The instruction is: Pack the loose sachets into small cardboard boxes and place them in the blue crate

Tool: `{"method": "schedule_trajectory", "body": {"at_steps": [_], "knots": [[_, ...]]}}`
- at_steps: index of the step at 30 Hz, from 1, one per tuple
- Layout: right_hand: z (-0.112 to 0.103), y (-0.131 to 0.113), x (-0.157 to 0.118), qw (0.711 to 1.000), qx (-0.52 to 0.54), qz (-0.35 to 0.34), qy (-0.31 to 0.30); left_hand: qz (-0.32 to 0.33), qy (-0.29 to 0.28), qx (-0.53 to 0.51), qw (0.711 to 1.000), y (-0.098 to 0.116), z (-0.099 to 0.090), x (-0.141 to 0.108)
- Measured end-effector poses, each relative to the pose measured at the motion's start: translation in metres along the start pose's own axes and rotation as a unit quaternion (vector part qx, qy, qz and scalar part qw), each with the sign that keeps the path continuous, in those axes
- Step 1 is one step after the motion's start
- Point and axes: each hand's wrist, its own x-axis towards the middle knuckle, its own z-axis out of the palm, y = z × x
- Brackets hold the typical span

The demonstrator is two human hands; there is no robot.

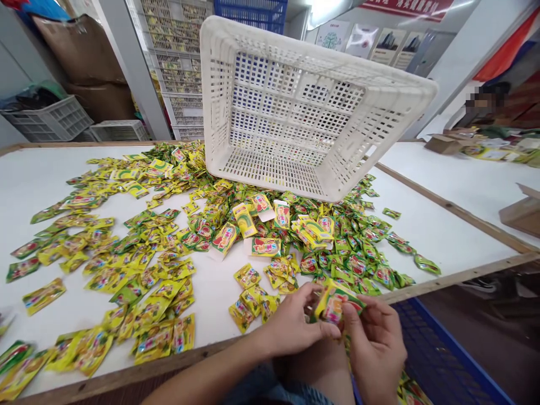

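Observation:
A small yellow and green printed carton [336,304] is held between my two hands, above the table's front edge. My left hand [297,318] pinches its left end between thumb and fingers. At its right side, my right hand [375,334] presses the thumb on the printed face with the fingers curled behind. Whether the carton's end flap is open is hidden by my fingers. Just beyond lie loose yellow candy sachets [248,275] and several similar cartons [265,246]. Green sachets [358,264] are heaped to the right.
A white plastic basket [379,93] stands tilted on the heap, its mouth facing me. Below the table, at the right, is a blue crate [447,349] with sachets beside it. Wooden strips edge the white table [405,191]. Another person [485,104] is at the far right.

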Motion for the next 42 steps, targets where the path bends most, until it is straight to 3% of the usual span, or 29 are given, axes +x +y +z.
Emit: {"method": "schedule_trajectory", "body": {"at_steps": [2,5,7,9,13,16,19,22,28,32,38,42], "knots": [[-0.023,0.001,0.016,0.995,-0.087,-0.016,0.054,0.023,-0.011,0.102,0.995,0.003,-0.017,0.013],[-0.062,0.004,0.041,0.944,-0.293,-0.090,0.121,0.044,0.099,0.246,0.963,-0.006,-0.060,0.040],[-0.078,0.008,0.050,0.922,-0.351,-0.112,0.119,0.020,0.178,0.420,0.890,-0.018,-0.089,0.055],[-0.077,0.011,0.052,0.939,-0.319,-0.100,0.086,-0.003,0.185,0.488,0.853,-0.028,-0.109,0.063],[-0.026,0.020,0.043,0.976,-0.197,-0.075,-0.057,-0.013,0.151,0.491,0.858,-0.023,-0.126,0.047],[0.025,0.028,0.042,0.971,-0.139,-0.099,-0.168,-0.009,0.170,0.447,0.878,0.000,-0.138,0.015],[0.067,0.035,0.049,0.950,-0.145,-0.136,-0.240,-0.017,0.239,0.369,0.898,0.025,-0.154,-0.023],[0.101,0.036,0.061,0.924,-0.211,-0.192,-0.256,-0.047,0.267,0.316,0.909,0.038,-0.162,-0.055],[0.160,0.035,0.079,0.839,-0.340,-0.303,-0.297,-0.105,0.229,0.328,0.910,0.022,-0.151,-0.076],[0.169,0.040,0.080,0.833,-0.346,-0.297,-0.313,-0.115,0.178,0.231,0.950,0.000,-0.142,-0.074],[0.154,0.044,0.075,0.916,-0.146,-0.183,-0.325,-0.127,0.218,0.088,0.964,-0.017,-0.143,-0.074],[0.146,0.037,0.059,0.921,-0.058,-0.115,-0.367,-0.129,0.216,-0.016,0.968,-0.009,-0.137,-0.069]]}}
